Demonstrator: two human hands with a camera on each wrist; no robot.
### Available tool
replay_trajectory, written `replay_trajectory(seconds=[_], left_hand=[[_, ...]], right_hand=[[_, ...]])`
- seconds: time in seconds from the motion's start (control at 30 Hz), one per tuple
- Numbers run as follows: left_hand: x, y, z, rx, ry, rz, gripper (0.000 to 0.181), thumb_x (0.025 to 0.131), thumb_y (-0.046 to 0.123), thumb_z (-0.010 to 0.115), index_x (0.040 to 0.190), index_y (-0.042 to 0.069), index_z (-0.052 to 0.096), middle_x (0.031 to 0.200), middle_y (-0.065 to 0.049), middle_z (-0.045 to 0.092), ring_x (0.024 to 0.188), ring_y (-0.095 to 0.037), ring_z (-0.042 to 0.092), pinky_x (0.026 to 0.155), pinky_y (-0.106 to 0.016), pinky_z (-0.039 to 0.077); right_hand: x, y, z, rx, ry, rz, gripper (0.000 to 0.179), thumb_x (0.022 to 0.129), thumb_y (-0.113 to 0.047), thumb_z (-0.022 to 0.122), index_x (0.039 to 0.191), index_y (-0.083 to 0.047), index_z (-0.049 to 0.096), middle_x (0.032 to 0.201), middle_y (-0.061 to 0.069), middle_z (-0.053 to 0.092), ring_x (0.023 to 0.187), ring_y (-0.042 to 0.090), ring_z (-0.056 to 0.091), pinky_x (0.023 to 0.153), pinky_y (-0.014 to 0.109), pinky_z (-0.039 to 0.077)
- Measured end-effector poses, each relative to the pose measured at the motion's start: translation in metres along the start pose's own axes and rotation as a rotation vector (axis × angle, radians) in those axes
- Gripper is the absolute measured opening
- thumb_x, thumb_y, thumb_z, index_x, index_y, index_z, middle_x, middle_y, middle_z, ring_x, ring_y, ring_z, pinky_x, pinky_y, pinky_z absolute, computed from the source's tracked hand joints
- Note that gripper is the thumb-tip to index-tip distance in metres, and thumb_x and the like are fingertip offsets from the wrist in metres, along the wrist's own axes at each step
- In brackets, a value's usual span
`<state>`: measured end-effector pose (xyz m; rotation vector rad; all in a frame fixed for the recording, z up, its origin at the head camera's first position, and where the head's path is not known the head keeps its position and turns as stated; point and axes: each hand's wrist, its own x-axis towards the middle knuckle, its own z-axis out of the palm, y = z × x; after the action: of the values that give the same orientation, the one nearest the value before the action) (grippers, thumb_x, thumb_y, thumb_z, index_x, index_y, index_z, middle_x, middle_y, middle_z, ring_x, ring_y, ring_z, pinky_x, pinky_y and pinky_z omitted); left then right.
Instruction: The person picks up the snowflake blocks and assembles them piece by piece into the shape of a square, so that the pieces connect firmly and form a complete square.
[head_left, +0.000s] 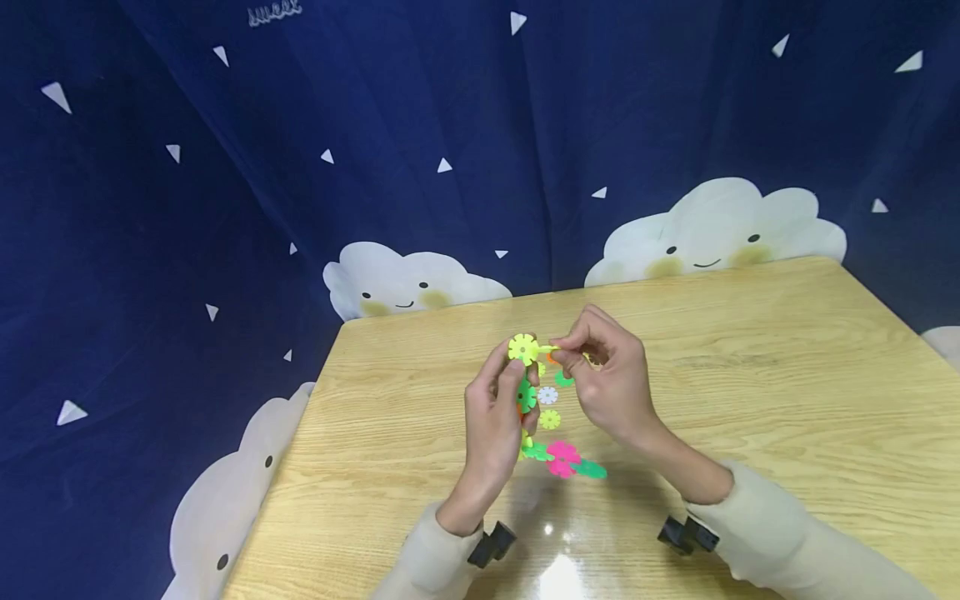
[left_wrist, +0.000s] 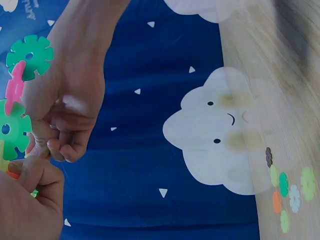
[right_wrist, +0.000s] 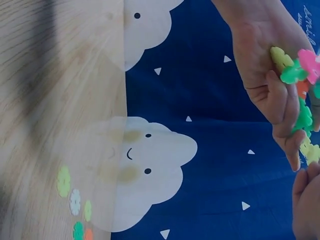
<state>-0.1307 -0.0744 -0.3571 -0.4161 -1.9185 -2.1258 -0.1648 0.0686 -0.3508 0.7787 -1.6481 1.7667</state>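
Observation:
My left hand (head_left: 487,421) holds a chain of slotted plastic flower discs, its thumb on the upper part. At the top of the chain a yellow disc (head_left: 522,349) faces up, with a green disc (head_left: 528,397) below it. The lower end carries a pink disc (head_left: 562,459) and a green end disc (head_left: 591,469). With thumb and index finger, my right hand (head_left: 615,383) pinches another yellow disc (head_left: 547,348), seen edge-on against the top one. In the right wrist view, an orange disc (right_wrist: 302,89) shows within the chain, partly hidden by the left hand.
Several loose discs lie on the wooden table (head_left: 750,375) beyond the hands, among them a white disc (head_left: 547,395), a yellow-green disc (head_left: 550,418) and an orange disc (left_wrist: 277,202). A dark blue curtain (head_left: 450,108) with white clouds borders the table at the back and left.

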Motion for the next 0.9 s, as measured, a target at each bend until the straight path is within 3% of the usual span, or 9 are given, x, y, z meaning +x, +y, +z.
replay_trajectory(seconds=[0.53,0.73,0.9], left_hand=[[-0.003,0.0,0.008,-0.057,-0.024,-0.004,0.034,0.109,0.018,0.044,0.135,0.007,0.062,0.087,-0.005,0.056,0.048,-0.007,0.043,0.042,-0.019,0.039],[-0.002,0.0,0.004,-0.03,-0.034,-0.034,0.035,0.107,0.018,0.045,0.137,0.012,0.06,0.09,-0.007,0.058,0.049,-0.008,0.043,0.043,-0.019,0.039],[-0.001,-0.001,-0.004,0.022,-0.045,-0.032,0.037,0.105,0.015,0.043,0.14,0.018,0.055,0.106,-0.014,0.061,0.05,-0.012,0.046,0.045,-0.02,0.043]], right_hand=[[-0.005,0.003,0.008,0.006,0.083,-0.032,0.024,0.081,0.03,0.063,0.077,0.007,0.059,0.075,0.005,0.051,0.065,0.01,0.055,0.067,0.018,0.055],[-0.004,0.005,0.001,-0.007,0.021,-0.029,0.023,0.083,0.028,0.066,0.082,0.005,0.064,0.079,0.01,0.055,0.065,0.013,0.056,0.064,0.018,0.054],[-0.001,0.006,-0.01,-0.049,-0.116,0.029,0.022,0.085,0.02,0.071,0.088,-0.002,0.071,0.084,0.005,0.062,0.065,0.016,0.057,0.063,0.02,0.054]])
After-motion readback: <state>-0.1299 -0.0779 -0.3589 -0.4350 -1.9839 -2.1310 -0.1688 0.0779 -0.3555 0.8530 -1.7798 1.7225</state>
